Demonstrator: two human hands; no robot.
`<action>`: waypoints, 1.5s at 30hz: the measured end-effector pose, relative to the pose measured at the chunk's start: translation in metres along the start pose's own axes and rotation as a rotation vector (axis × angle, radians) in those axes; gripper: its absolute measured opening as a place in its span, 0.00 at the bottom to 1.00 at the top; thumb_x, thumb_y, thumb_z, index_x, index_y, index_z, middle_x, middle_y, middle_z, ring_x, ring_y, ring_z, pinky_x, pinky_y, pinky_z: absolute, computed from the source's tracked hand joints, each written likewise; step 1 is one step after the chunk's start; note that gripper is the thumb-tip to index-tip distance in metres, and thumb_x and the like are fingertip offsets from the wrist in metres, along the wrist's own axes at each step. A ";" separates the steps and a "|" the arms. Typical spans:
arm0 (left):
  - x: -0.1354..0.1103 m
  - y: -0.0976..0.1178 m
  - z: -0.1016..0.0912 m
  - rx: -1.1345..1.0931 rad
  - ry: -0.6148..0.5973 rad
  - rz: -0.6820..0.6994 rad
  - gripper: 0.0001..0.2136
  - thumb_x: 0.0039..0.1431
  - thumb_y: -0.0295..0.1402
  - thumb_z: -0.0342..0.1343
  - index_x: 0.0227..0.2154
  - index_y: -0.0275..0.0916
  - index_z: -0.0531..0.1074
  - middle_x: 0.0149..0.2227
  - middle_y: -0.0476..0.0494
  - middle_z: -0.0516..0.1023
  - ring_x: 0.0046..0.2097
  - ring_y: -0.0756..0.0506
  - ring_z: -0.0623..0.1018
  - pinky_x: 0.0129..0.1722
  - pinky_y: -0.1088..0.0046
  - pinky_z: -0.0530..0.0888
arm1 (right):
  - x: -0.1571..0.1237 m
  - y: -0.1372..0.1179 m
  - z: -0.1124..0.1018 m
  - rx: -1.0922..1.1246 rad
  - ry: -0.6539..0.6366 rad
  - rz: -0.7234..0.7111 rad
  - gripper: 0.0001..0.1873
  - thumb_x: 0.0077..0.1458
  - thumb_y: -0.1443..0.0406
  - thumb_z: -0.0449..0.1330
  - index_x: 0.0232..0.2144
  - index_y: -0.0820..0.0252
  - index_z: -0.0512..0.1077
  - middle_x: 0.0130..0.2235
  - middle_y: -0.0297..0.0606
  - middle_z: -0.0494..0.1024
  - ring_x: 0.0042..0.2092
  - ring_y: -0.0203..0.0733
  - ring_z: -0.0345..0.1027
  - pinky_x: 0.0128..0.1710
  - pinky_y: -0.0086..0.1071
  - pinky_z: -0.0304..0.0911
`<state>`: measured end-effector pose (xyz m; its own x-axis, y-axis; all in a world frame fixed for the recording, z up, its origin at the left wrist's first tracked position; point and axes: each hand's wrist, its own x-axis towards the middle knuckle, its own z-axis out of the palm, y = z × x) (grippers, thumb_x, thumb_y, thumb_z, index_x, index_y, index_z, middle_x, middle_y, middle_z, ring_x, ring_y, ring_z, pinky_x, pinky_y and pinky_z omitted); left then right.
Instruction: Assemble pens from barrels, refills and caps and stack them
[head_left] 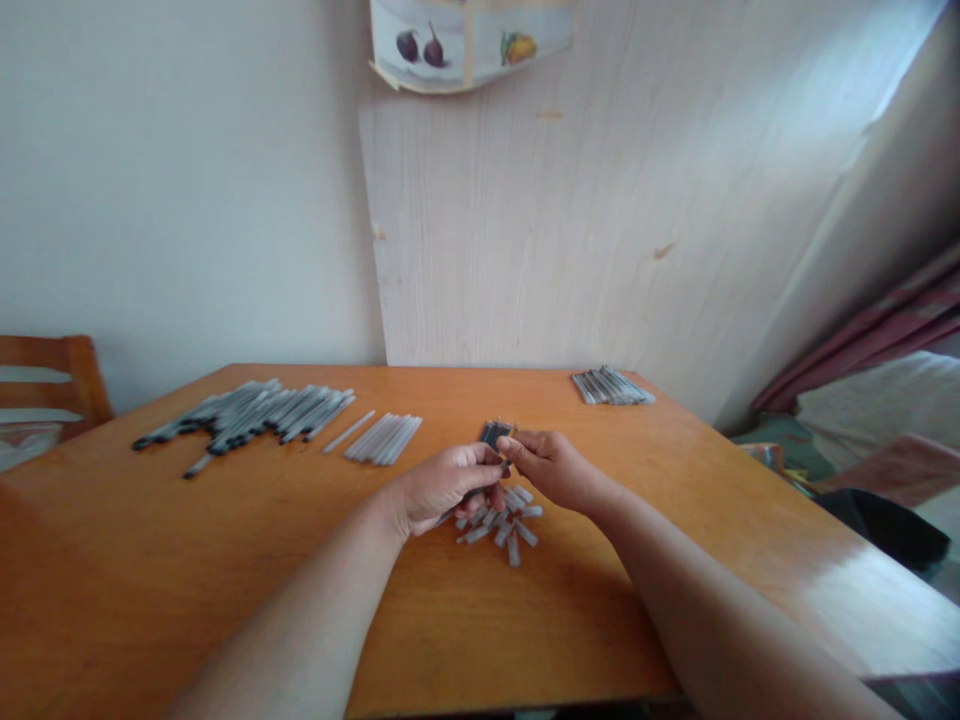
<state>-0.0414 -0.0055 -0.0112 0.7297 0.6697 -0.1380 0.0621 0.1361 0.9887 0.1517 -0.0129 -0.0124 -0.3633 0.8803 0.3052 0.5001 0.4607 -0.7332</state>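
Note:
My left hand (454, 482) is closed around a bundle of thin dark pen refills (495, 432), whose narrow tips point away from me. At the bundle's right edge my right hand (551, 462) pinches with thumb and forefinger; what lies between those fingers is too small to make out. Just below both hands, a loose pile of short whitish translucent pen caps (513, 548) lies on the wooden table (480, 620). The left hand hides part of that pile and the lower length of the refills.
Left of my hands lies a row of clear tubes (384, 440), with one tube (349, 431) apart. Farther left spreads a heap of pen barrels with black ends (255, 412). A stack of thin dark sticks (613, 386) lies far right. A chair (82, 380) stands left.

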 end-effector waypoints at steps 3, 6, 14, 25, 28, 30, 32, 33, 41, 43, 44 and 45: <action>0.000 0.000 0.000 -0.017 0.008 0.007 0.13 0.57 0.40 0.56 0.38 0.37 0.64 0.26 0.47 0.75 0.17 0.57 0.61 0.17 0.81 0.51 | 0.000 -0.001 0.000 0.032 -0.005 0.008 0.28 0.61 0.45 0.44 0.24 0.61 0.65 0.23 0.31 0.61 0.27 0.33 0.55 0.27 0.28 0.52; 0.000 0.000 -0.001 -0.041 0.018 0.013 0.14 0.56 0.41 0.57 0.37 0.36 0.64 0.26 0.46 0.75 0.17 0.57 0.62 0.17 0.81 0.51 | -0.002 -0.005 -0.003 0.066 0.012 0.008 0.28 0.62 0.46 0.43 0.26 0.61 0.66 0.24 0.32 0.64 0.27 0.33 0.57 0.27 0.28 0.54; -0.001 0.001 0.000 -0.054 0.041 0.017 0.15 0.57 0.42 0.57 0.37 0.36 0.65 0.26 0.46 0.76 0.17 0.57 0.62 0.17 0.80 0.51 | -0.005 -0.008 -0.008 0.090 0.011 0.047 0.15 0.62 0.55 0.50 0.30 0.60 0.66 0.26 0.33 0.69 0.28 0.33 0.62 0.28 0.28 0.57; -0.001 0.001 0.000 -0.032 0.032 0.015 0.13 0.57 0.39 0.57 0.38 0.36 0.65 0.26 0.47 0.75 0.17 0.57 0.62 0.17 0.80 0.51 | -0.002 -0.001 -0.002 -0.042 0.044 -0.027 0.17 0.62 0.54 0.50 0.28 0.59 0.66 0.24 0.32 0.67 0.27 0.33 0.59 0.28 0.28 0.55; -0.001 0.001 0.001 -0.019 0.030 0.012 0.13 0.57 0.39 0.56 0.38 0.36 0.65 0.26 0.47 0.75 0.17 0.58 0.61 0.17 0.80 0.51 | 0.000 -0.001 -0.001 -0.041 0.032 -0.068 0.20 0.62 0.52 0.49 0.27 0.60 0.66 0.26 0.33 0.68 0.29 0.33 0.60 0.30 0.28 0.55; 0.000 0.001 0.001 -0.010 0.025 0.006 0.13 0.57 0.39 0.56 0.38 0.36 0.64 0.26 0.47 0.75 0.17 0.58 0.61 0.17 0.80 0.51 | 0.000 -0.001 -0.001 -0.031 0.022 -0.087 0.21 0.62 0.52 0.48 0.27 0.60 0.66 0.27 0.33 0.69 0.30 0.34 0.60 0.32 0.28 0.56; 0.000 0.001 0.000 -0.008 0.020 0.003 0.12 0.58 0.39 0.56 0.38 0.36 0.64 0.26 0.47 0.75 0.17 0.57 0.61 0.17 0.80 0.52 | 0.001 -0.002 0.000 -0.017 0.026 -0.079 0.22 0.63 0.51 0.47 0.27 0.60 0.66 0.27 0.34 0.68 0.30 0.34 0.60 0.32 0.29 0.56; -0.001 0.002 0.000 -0.010 0.022 0.004 0.12 0.58 0.39 0.55 0.38 0.36 0.64 0.26 0.46 0.75 0.17 0.57 0.61 0.17 0.80 0.52 | 0.000 -0.003 0.000 -0.004 0.027 -0.069 0.23 0.63 0.50 0.46 0.27 0.60 0.66 0.27 0.34 0.68 0.30 0.34 0.60 0.32 0.29 0.56; -0.002 0.003 0.000 -0.021 0.035 0.018 0.15 0.57 0.42 0.57 0.38 0.35 0.66 0.27 0.45 0.76 0.18 0.57 0.62 0.17 0.80 0.52 | -0.004 -0.010 -0.004 0.007 -0.010 -0.069 0.19 0.64 0.55 0.47 0.28 0.60 0.65 0.26 0.32 0.67 0.29 0.33 0.60 0.31 0.28 0.55; -0.002 0.002 -0.001 -0.030 0.042 0.017 0.16 0.56 0.43 0.57 0.39 0.35 0.66 0.27 0.44 0.76 0.18 0.57 0.63 0.18 0.80 0.52 | -0.003 -0.009 -0.004 -0.015 -0.004 -0.072 0.18 0.64 0.56 0.47 0.27 0.60 0.65 0.27 0.33 0.68 0.29 0.33 0.60 0.31 0.28 0.55; -0.001 0.002 -0.001 -0.037 0.045 0.017 0.17 0.56 0.43 0.57 0.39 0.34 0.66 0.28 0.44 0.76 0.18 0.57 0.63 0.18 0.80 0.53 | -0.003 -0.008 -0.004 -0.024 0.005 -0.075 0.17 0.64 0.56 0.47 0.27 0.60 0.64 0.27 0.33 0.68 0.29 0.33 0.60 0.31 0.28 0.55; -0.001 0.001 -0.002 -0.042 0.047 0.016 0.17 0.57 0.44 0.57 0.40 0.34 0.67 0.28 0.43 0.76 0.19 0.56 0.64 0.18 0.79 0.53 | -0.002 -0.008 -0.004 -0.033 0.022 -0.078 0.17 0.64 0.57 0.47 0.27 0.60 0.64 0.26 0.32 0.67 0.29 0.33 0.60 0.30 0.28 0.54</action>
<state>-0.0435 -0.0050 -0.0098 0.6974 0.7057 -0.1254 0.0209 0.1548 0.9877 0.1516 -0.0182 -0.0054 -0.3852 0.8436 0.3742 0.4968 0.5312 -0.6863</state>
